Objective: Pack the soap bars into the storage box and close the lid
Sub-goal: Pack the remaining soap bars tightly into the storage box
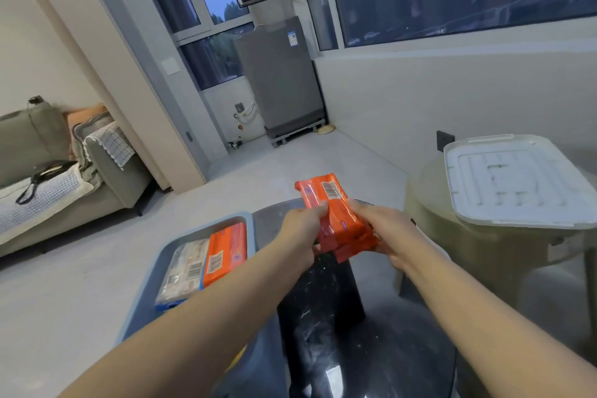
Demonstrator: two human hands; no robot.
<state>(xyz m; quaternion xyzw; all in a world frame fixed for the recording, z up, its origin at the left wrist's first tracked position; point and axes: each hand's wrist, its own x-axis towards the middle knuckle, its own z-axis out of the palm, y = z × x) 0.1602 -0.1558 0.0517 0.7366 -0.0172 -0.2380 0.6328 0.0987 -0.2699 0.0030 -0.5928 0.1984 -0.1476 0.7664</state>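
Packing is partly done: two soap packs (206,260) lie in the storage box (181,236); both hands' fingers (318,208) grip an orange stack (336,220) beside it, the lid (517,181) well apart.

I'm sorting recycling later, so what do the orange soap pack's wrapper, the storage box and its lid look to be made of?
Orange soap pack, held by both hands: thin glossy plastic film, judging by its crinkles and highlights. Storage box: probably smooth blue-grey moulded plastic with a rounded rim. Lid: whitish, slightly translucent plastic with moulded ribs.
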